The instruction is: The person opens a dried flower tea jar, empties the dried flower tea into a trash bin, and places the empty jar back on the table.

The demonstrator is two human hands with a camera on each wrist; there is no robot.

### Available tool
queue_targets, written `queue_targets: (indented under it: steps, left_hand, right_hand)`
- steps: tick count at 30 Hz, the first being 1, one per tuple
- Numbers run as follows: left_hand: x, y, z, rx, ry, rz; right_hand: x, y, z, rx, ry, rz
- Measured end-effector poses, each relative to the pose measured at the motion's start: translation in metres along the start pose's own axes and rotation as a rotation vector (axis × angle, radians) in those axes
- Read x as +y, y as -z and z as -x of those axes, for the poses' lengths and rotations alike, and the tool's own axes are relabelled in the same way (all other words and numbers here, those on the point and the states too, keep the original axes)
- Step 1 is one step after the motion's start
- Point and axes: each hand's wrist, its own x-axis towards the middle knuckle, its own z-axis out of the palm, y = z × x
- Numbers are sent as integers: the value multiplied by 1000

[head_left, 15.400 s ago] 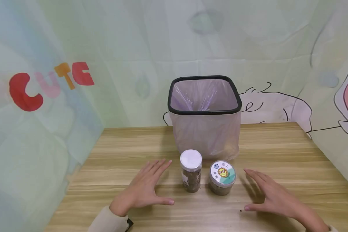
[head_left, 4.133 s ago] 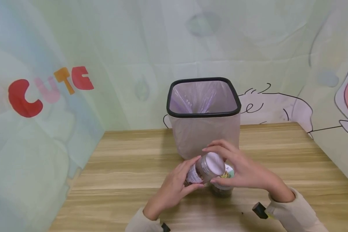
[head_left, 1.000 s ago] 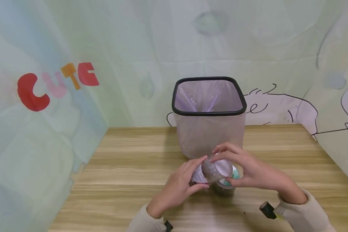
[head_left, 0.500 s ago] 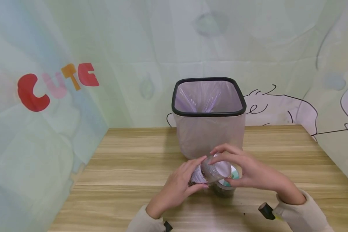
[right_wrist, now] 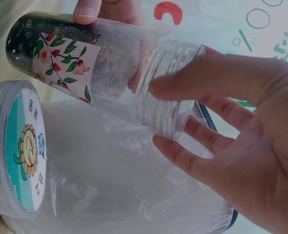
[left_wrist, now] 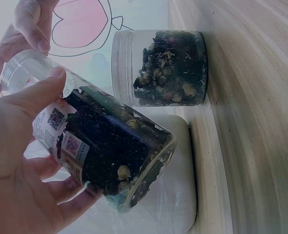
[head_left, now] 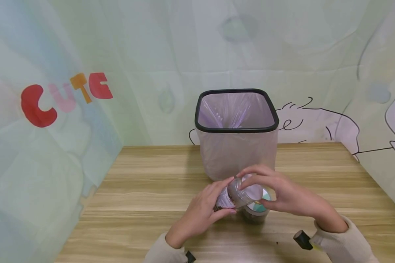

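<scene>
Hands barely moved since last frame; tea jar (head_left: 238, 194) stays tilted above table (head_left: 145, 190).
Left hand (head_left: 200, 215) fingers grasp body, right hand (head_left: 289, 197) fingers grasp white lid (head_left: 252, 190).

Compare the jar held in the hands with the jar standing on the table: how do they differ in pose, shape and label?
The held jar is tilted, gripped by the left hand with the right hand round its lid; the standing jar sits upright, untouched. The held jar is taller and narrower, with a flowered side label; the standing jar is squat, with a sunflower sticker on its lid. Both are clear and hold dark dried contents.
</scene>
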Motion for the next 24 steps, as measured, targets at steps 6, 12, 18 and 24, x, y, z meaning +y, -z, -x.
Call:
queue_targets:
  steps: [6, 12, 18, 24]
  left_hand:
    - [0, 0, 1, -13, 13, 13]
    - [-1, 0, 0, -12, 16, 15]
    - [-1, 1, -1, -9, 16, 10]
    - [-1, 1, -1, -13, 20, 3]
  right_hand:
    - [-1, 1, 1, -10, -8, -1]
    - [-1, 4, 3, 18, 11, -34]
    - [2, 8, 9, 53, -8, -26]
    - [4, 13, 19, 77, -44, -6]
